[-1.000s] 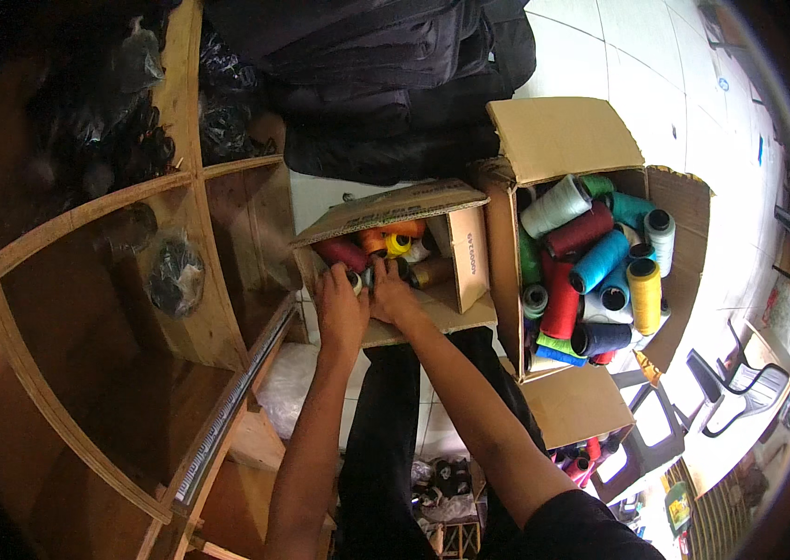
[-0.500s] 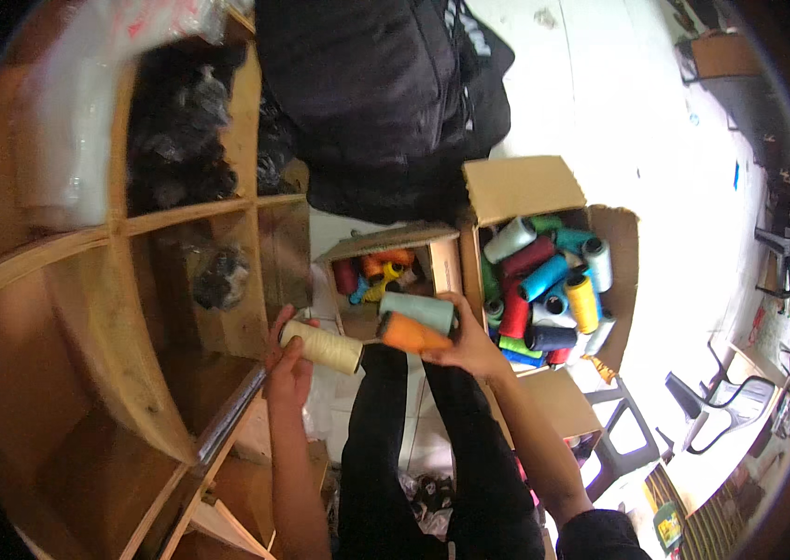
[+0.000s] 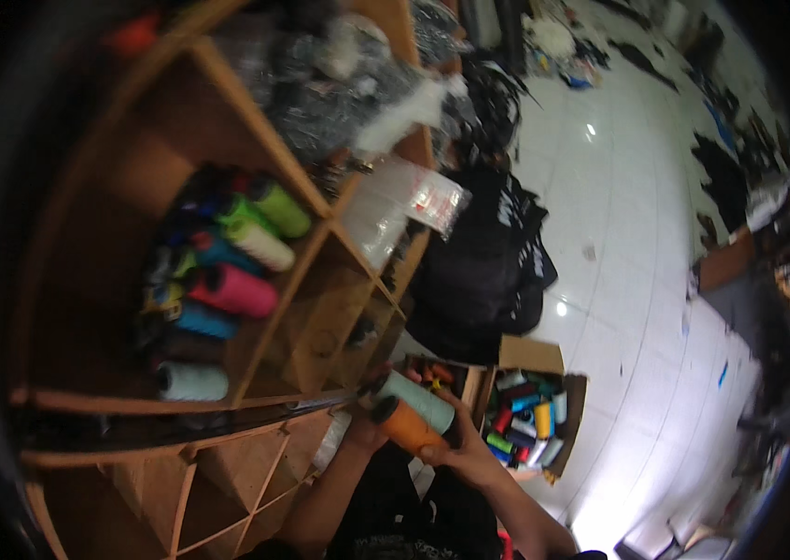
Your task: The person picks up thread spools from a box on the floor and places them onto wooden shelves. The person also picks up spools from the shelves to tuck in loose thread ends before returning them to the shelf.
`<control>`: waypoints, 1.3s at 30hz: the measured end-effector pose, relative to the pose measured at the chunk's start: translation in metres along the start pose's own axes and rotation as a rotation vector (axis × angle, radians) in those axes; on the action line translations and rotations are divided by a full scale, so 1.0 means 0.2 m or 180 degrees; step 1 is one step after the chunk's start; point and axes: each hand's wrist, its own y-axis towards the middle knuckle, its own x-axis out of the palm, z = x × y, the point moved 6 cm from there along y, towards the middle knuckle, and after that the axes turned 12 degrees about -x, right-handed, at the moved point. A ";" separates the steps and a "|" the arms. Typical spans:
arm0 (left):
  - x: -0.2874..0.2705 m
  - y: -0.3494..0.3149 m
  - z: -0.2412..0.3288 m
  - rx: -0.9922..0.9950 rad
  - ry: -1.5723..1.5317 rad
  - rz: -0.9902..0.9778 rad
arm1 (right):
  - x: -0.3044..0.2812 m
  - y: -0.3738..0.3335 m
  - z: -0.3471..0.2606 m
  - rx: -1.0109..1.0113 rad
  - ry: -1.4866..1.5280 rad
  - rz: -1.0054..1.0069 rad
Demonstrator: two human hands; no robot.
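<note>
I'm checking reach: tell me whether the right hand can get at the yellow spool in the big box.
Probably not: the right hand holds an orange spool and a pale one, though the big box is open above the yellow spool.

The clothes are black, with a blurred pale print low on the front; dark sleeves leave forearms, left grip and right grip bare.

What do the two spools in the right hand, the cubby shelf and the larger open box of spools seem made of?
Orange spool and pale green spool: probably matte wound thread, from their even, rounded surfaces; the fibre is unclear. Cubby shelf: apparently dull wood, from its brown panel edges. Larger box: likely cardboard, from its matte tan look.
</note>
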 end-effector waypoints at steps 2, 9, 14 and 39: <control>0.00 -0.12 0.09 0.0347 0.0514 0.0141 | 0.15 -0.05 -0.09 0.0297 -0.0023 -0.0298; -0.02 -0.52 0.24 0.1083 -0.0277 0.0708 | 0.36 -0.12 -0.16 0.0900 0.0792 -0.0859; -0.12 -0.75 0.31 0.1659 -0.0566 0.0964 | 0.43 0.09 -0.38 -0.0150 -0.1464 -0.0764; -0.14 -1.07 0.44 0.2609 -0.0342 0.0882 | 1.25 0.71 -0.37 -0.3489 -0.3868 -0.0842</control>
